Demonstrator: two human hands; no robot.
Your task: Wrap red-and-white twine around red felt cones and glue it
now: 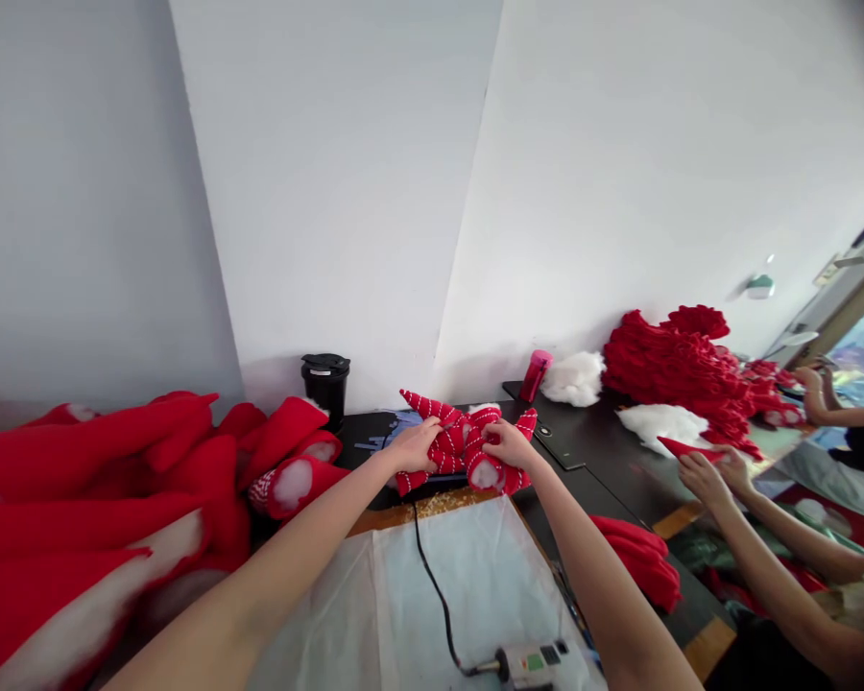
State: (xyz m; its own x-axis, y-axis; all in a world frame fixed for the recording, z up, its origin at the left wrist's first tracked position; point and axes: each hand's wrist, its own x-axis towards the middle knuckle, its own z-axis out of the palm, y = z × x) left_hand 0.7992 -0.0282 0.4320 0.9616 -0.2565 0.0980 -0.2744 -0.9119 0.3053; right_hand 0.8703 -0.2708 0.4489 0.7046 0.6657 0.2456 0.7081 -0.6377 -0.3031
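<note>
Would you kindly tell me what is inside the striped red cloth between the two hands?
White stuffing shows at an open end of the striped red cloth, near the right hand; anything deeper is covered.

red cloth heaps [666, 369] and stuffing [574, 380] show a workshop.

1. Left hand [416, 446] and right hand [509, 443] grip striped red pieces [450, 451]; palms hidden from me.
2. Black cord [436, 582]: I lose its far end near those pieces.
3. Control box [537, 668]: cut by bottom edge, markings too small to read.
4. Red heap [101, 451]: runs off my left edge.
5. Farther co-worker's hand [809, 386]: blurred; body cut off right.
</note>
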